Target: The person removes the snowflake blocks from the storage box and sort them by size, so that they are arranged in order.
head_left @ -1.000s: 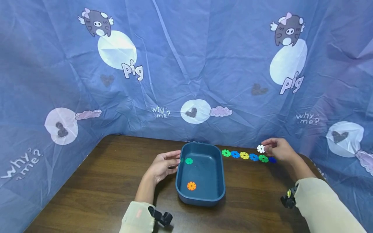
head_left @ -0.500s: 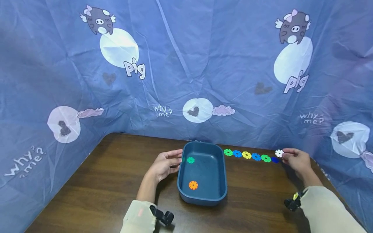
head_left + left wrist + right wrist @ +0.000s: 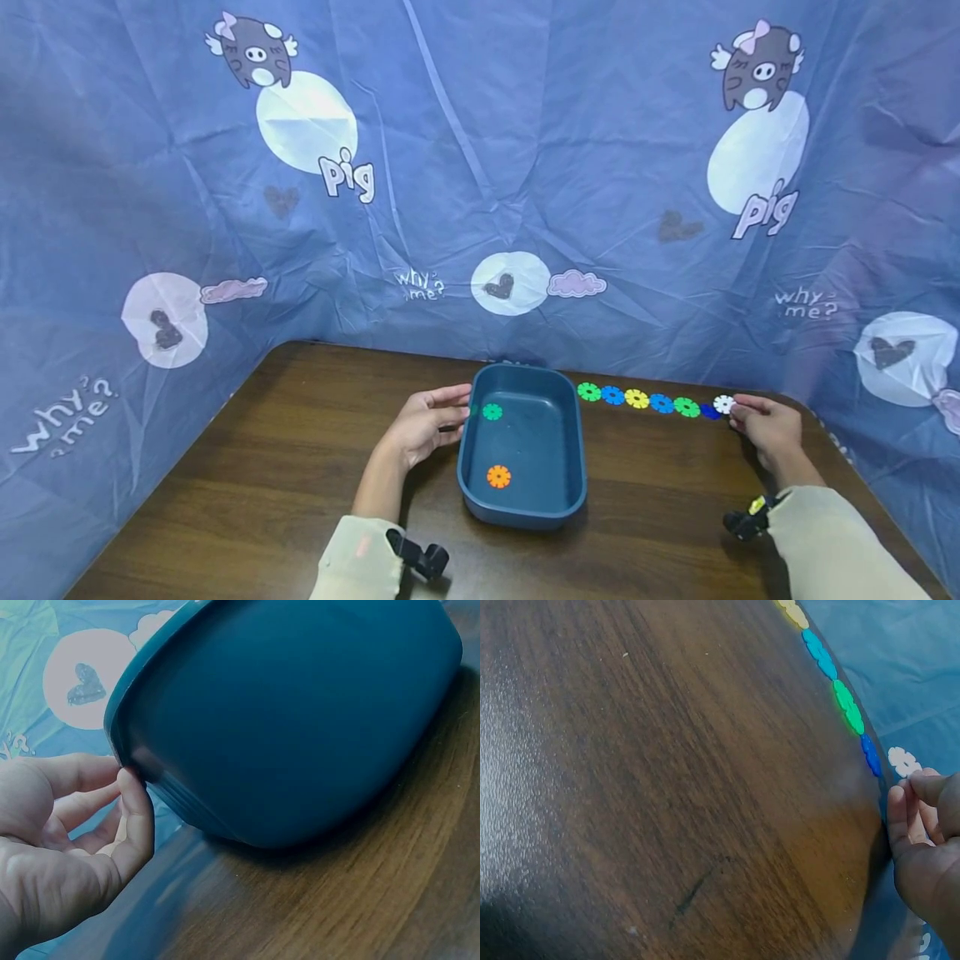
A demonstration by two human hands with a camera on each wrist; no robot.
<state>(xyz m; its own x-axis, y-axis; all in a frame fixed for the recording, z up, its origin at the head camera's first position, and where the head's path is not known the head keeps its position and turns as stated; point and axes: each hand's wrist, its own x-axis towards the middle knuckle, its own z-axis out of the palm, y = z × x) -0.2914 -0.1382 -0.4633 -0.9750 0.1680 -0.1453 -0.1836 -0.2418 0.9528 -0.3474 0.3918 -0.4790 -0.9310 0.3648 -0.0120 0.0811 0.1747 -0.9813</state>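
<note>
My left hand (image 3: 422,427) is at the left side of a dark blue plastic basin (image 3: 527,512), its thumb and forefinger pinching the rim, as the left wrist view shows. A green snowflake disc (image 3: 492,412) and an orange snowflake disc (image 3: 498,477) lie inside the basin. At the table's far right, my right hand (image 3: 771,429) pinches a white snowflake disc (image 3: 723,404) between thumb and fingertips. That disc is at the right end of a row, beside a dark blue disc (image 3: 871,755); in the right wrist view it appears raised above the row.
Left of the dark blue disc, the row holds a green disc (image 3: 686,407), blue disc (image 3: 662,403), yellow disc (image 3: 637,398) and more, reaching the basin's right side. The brown wooden table (image 3: 300,467) ends at a blue printed curtain (image 3: 420,208) close behind the row.
My right hand has carried the white disc rightward, then lowered it toward the dark blue disc at the row's end. My left hand has stayed on the basin.
</note>
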